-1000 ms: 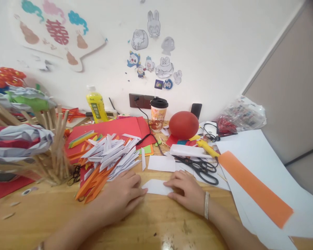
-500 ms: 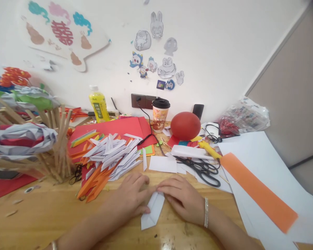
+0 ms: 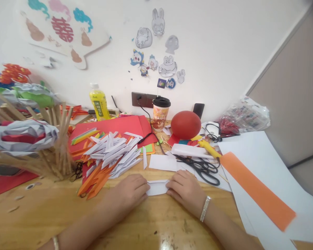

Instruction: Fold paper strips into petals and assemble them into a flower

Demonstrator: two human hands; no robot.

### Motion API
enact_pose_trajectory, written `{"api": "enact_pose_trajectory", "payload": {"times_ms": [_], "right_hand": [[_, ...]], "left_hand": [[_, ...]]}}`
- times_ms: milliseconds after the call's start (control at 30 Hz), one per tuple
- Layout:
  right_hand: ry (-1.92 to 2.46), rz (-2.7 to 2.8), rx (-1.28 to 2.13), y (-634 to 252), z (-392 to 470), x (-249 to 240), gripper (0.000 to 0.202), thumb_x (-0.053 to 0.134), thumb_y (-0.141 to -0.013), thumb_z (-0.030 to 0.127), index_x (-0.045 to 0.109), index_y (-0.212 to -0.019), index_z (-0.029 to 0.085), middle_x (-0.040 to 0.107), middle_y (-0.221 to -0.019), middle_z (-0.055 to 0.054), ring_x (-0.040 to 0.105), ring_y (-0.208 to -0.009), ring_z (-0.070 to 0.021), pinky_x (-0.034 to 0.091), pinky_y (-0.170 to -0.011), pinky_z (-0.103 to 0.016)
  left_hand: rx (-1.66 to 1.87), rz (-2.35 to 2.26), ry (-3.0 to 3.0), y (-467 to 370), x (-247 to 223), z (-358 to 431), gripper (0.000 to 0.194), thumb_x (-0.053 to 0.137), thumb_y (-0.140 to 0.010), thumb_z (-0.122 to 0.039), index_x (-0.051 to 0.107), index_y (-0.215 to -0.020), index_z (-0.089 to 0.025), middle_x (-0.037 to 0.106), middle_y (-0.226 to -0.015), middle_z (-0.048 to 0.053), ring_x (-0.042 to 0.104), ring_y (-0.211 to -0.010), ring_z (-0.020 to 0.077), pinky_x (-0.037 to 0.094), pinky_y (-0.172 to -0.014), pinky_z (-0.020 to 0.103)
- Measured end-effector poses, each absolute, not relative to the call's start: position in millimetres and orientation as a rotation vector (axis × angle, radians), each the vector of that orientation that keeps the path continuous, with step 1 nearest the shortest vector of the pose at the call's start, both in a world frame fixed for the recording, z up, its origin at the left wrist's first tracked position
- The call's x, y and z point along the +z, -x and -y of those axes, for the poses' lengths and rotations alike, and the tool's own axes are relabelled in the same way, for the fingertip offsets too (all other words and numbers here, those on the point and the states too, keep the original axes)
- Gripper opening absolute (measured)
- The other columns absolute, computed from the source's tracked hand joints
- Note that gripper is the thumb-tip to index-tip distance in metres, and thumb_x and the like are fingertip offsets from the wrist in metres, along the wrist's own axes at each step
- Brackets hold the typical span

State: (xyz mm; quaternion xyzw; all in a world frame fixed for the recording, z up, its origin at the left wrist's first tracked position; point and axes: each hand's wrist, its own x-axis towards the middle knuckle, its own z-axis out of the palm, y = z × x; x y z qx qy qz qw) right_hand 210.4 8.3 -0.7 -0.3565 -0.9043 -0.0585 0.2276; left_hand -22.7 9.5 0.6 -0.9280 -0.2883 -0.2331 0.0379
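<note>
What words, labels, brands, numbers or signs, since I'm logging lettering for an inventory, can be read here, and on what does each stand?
"囍": in red on the white wall cutout.
"冰糖": on the yellow drink bottle; the label's remaining characters are blurred.
"AG": on the lidded paper cup; the letters after it are unclear.
Too small or blurred: any print on the clear plastic bag and the dark square sticker.
</note>
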Motion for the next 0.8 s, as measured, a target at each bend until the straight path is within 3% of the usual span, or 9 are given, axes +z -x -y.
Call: {"api": "enact_pose_trajectory", "payload": {"times_ms": [167,500,800], "right_hand": [[0.997,2.492,-0.231,-207.0,-8.0,-1.6,0.022,0.046,-0.09,0.021,0.059,-0.073,0.018,0.057,-0.067,-0.003,0.044,-0.066,-0.0166,0.027,-0.06,-0.03],[1.11,2.389,0.112,-202.3,-0.6,-0.7,0.014,0.05,-0.084,0.017,0.057,-0.073,0.018,0.057,-0.076,-0.003,0.045,-0.074,-0.017,0.032,-0.066,-0.029],[1.341,2.184,0.442,-195.9,-1.9,-1.2,0.012,0.06,-0.074,0.013,0.055,-0.066,0.018,0.055,-0.075,-0.001,0.047,-0.078,-0.017,0.036,-0.069,-0.029]], "left_hand": [[-0.607,0.988,2.892,24.0,1.1,-10.2,0.027,0.035,-0.092,-0.018,0.058,-0.078,-0.016,0.057,-0.078,0.003,0.05,-0.073,0.0154,0.042,-0.065,0.026],[-0.71,0.898,2.842,19.5,-0.7,-10.9,0.033,0.031,-0.093,-0.014,0.055,-0.069,-0.016,0.054,-0.068,0.003,0.048,-0.066,0.0145,0.04,-0.06,0.025],[-0.787,1.23,2.919,14.8,-0.5,-7.3,0.022,0.039,-0.086,-0.016,0.051,-0.068,-0.018,0.055,-0.072,0.002,0.05,-0.069,0.0152,0.043,-0.062,0.026]]}}
